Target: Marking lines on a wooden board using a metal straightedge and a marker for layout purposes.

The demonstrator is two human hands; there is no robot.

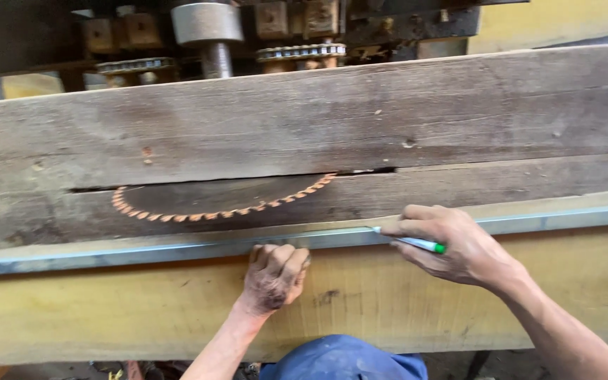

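The right hand [459, 246] pinches a white marker with a green cap [416, 243], tip on a metal straightedge [177, 248]. At its nine o'clock, the left hand [274, 276], curled, presses that straightedge onto a yellow plank [388, 295]. At twelve o'clock, a toothed saw blade [212, 204] sits in the weathered table [318, 119].

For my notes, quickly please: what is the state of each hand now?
Left hand: fingers curled, pressing the long grey metal straightedge on the yellow wooden plank.
Right hand: closed, holding a white marker pen with green cap.
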